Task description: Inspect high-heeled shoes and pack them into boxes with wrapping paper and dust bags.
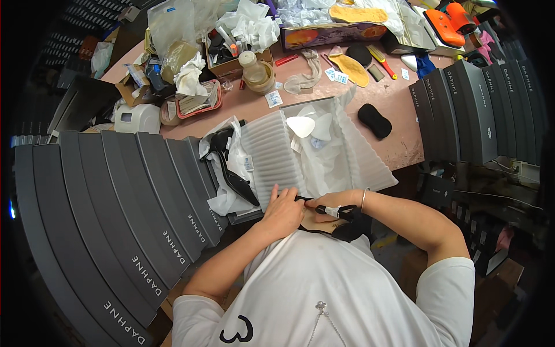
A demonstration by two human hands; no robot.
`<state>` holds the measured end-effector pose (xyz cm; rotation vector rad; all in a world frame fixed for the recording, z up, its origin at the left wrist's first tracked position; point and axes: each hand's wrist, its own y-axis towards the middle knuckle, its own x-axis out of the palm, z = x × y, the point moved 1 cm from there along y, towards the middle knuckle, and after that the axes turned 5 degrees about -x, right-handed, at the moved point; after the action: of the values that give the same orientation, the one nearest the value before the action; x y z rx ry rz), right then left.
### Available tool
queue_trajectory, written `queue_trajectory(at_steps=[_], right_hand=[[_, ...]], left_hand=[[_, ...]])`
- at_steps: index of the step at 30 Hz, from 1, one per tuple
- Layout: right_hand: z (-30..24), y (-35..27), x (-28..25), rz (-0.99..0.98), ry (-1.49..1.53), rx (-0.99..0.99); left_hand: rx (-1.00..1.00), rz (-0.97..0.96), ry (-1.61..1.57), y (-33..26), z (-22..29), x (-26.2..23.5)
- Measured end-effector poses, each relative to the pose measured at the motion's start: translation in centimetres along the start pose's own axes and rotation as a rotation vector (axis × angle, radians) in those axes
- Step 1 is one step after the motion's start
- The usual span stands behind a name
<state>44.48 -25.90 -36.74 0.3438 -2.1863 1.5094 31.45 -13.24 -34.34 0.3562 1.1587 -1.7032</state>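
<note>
- Black shoe [350, 231] with a beige insole [313, 222], held low against the front of the person's white T-shirt [324, 277], just off the near edge of the open box.
- Right hand [335, 202], a thin bracelet [364, 199] at its wrist: its bent fingers are closed on the upper side of the shoe. A black strap wound with white wrapping [330, 211] lies against this hand, over the insole.
- Left hand [284, 209]: it rests at the shoe's left side, close beside the right hand, with its fingers bent. The fingertips are partly hidden, so I cannot tell whether they are clamped on the shoe.
- Between the two hands, a short piece of black strap [303, 198] shows; the shoe's body lies below it, nearer the person's belly.
- Beyond the hands, on a worn pink table [402, 147], the open grey box holds crumpled white tissue [326, 168]. Ribbed foam sheets [263, 153] spread on both sides of it.
- Left of the foam, a second black shoe [234, 180] lies on white paper, well apart from the right hand.
- Right of the box is a black sponge [374, 120]; grey shoeboxes [124, 220] stand in rows on either side.
</note>
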Motion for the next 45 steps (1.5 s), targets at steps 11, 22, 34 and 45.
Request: queue_trajectory(at_steps=[11, 22, 34, 45], right_hand=[[-1.4, -2.5, 2.5, 0.084, -0.103, -0.162], [0.1, -0.5, 2.2, -0.132, -0.623, -0.925], [1.0, -0.7, 2.7, 0.112, -0.893, -0.933], [2.8, -1.4, 0.5, 0.43, -0.992, -0.454]], left_hand=[[0.218, 0.038, 0.171, 3.5, -0.5, -0.5], [0.427, -0.015, 0.498, 5.8, 0.5, -0.9], [0.913, -0.105, 0.594, 7.6, 0.6, -1.3], [0.632, 0.151, 0.498, 5.2, 1.3, -1.6]])
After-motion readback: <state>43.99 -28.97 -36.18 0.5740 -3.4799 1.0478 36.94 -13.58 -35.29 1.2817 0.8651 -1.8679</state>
